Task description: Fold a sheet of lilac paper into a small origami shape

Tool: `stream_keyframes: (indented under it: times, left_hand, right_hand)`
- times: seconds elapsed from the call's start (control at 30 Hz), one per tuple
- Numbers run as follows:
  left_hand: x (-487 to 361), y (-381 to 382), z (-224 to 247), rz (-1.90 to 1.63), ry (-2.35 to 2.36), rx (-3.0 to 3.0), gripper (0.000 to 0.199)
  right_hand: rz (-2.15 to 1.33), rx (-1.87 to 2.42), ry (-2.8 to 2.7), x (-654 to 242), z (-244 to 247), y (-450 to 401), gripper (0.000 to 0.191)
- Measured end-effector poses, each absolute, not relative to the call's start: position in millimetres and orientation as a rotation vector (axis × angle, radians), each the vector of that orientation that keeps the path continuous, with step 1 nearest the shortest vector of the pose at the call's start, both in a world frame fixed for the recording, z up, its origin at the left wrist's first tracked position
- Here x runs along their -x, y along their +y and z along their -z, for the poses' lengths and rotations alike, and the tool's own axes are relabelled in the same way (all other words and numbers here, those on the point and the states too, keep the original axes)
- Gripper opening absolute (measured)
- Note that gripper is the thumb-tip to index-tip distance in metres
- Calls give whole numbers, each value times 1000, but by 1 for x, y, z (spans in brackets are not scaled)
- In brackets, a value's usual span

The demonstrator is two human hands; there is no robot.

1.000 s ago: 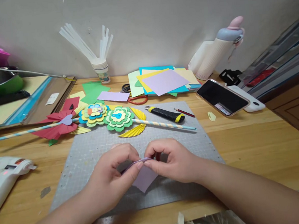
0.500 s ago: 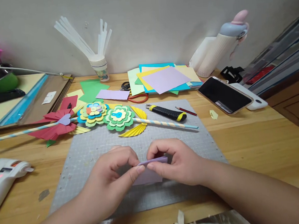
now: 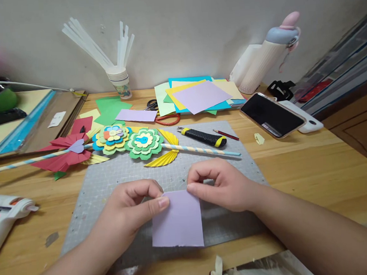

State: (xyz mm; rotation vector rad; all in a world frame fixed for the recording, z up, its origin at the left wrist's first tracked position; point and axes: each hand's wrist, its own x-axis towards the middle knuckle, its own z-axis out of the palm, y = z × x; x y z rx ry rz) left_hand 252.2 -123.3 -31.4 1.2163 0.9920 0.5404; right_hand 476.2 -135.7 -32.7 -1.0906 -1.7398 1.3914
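Note:
A small, nearly square piece of purple paper (image 3: 178,221) is held up above the grey cutting mat (image 3: 123,175). My left hand (image 3: 128,210) pinches its upper left corner between thumb and fingers. At the upper right corner my right hand (image 3: 220,185) grips it the same way. The sheet's broad face is towards me, and its lower edge looks slightly rough. Beyond my hands lie two striped paper sticks (image 3: 200,149), one with a layered green flower (image 3: 144,143) and yellow pleated paper (image 3: 166,155), the other with red pleated paper (image 3: 61,152).
A utility knife (image 3: 202,137) and a pencil (image 3: 225,134) lie on the mat's far side. Behind are scissors (image 3: 168,120), stacked coloured paper (image 3: 202,96) and paper cups (image 3: 119,83) with white sticks. A glue gun (image 3: 9,216) sits left, a phone (image 3: 271,114) right.
The purple paper has turned from nearly edge-on, looking folded, to showing its broad face. My hands have moved slightly apart along its upper edge.

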Motion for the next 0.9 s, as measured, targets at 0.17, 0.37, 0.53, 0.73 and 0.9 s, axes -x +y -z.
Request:
stream_keyframes:
  times: [0.17, 0.37, 0.53, 0.73, 0.9]
  left_hand:
    - [-247, -116, 30, -636, 1029, -1059, 31]
    - [-253, -121, 29, -602, 1073, -1298, 31]
    - [-260, -127, 28, -542, 1127, -1647, 28]
    - [-262, -129, 26, -448, 1033, -1722, 29]
    - [-261, -129, 29, -284, 885, -1405, 33]
  right_hand:
    - [-1594, 1054, -1384, -485, 41, -121, 25]
    - [-1659, 984, -1398, -472, 45, -132, 34]
    - [-1502, 1108, -1614, -461, 43, -146, 15]
    - [-1620, 1080, -1614, -462, 41, -143, 15]
    - [-1911, 1007, -1464, -463, 42, -141, 20]
